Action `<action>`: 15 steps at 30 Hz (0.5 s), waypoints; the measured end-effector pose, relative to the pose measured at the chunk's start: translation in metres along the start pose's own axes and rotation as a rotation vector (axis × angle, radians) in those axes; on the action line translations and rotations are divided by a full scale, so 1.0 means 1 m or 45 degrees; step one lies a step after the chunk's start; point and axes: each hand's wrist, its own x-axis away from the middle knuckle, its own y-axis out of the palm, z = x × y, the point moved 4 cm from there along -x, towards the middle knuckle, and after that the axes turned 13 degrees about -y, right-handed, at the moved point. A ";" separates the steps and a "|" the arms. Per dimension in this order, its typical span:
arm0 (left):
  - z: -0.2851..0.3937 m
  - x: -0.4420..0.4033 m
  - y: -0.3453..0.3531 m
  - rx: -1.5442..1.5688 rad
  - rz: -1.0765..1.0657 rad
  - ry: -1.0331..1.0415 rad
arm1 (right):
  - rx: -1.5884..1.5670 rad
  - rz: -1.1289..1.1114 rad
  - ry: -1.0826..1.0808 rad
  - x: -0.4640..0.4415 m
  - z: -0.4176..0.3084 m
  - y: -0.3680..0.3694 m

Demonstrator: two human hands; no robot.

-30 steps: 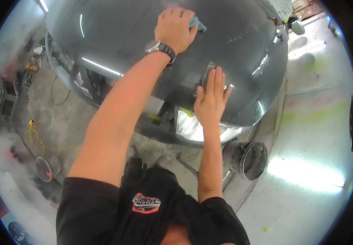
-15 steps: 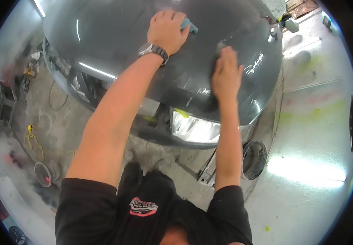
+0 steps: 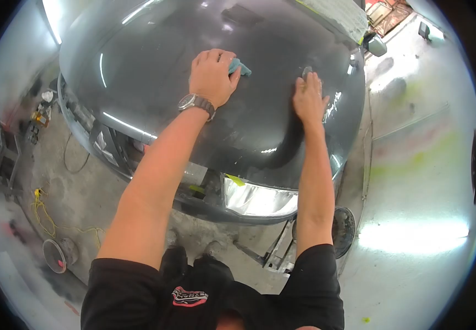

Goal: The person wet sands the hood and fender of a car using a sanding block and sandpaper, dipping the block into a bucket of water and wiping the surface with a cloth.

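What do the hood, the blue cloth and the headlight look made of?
Hood: likely painted or primed metal, dark grey and glossy, since it mirrors light streaks.
Blue cloth: seemingly fabric, perhaps paper, matte, because it bunches softly at the left hand.
Headlight: clear plastic or glass, judging by its shiny, see-through look.

Left hand [image 3: 212, 78] (wristwatch [image 3: 187, 101] on) gripping blue cloth [image 3: 240, 68], right hand [image 3: 309, 99] over grey piece [image 3: 306, 71], dark car hood [image 3: 139, 77]

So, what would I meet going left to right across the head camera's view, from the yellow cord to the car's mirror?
Yellow cord, left hand, light blue cloth showing beside it, right hand, side mirror.
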 end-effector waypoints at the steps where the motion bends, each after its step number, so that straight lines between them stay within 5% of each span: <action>1: 0.001 0.000 0.000 0.001 0.003 -0.005 | 0.026 0.008 0.005 0.003 -0.018 0.001; 4: 0.001 -0.001 0.001 0.022 -0.008 -0.017 | 0.134 0.029 -0.292 0.084 -0.101 0.010; 6: 0.000 -0.002 0.002 0.022 0.007 0.001 | -0.178 -0.104 -0.329 0.150 -0.142 0.008; 9: -0.002 0.000 0.002 0.014 -0.019 -0.010 | 0.036 -0.121 -0.367 0.096 -0.081 -0.006; 11: 0.000 -0.001 0.003 0.017 -0.014 -0.011 | 0.007 -0.100 -0.118 0.023 -0.011 -0.004; 14: -0.001 0.001 0.002 0.015 0.013 -0.007 | 0.121 -0.097 0.092 -0.012 0.000 0.006; 15: -0.001 0.001 0.002 0.014 0.006 -0.006 | 0.143 -0.048 -0.032 0.011 -0.024 0.008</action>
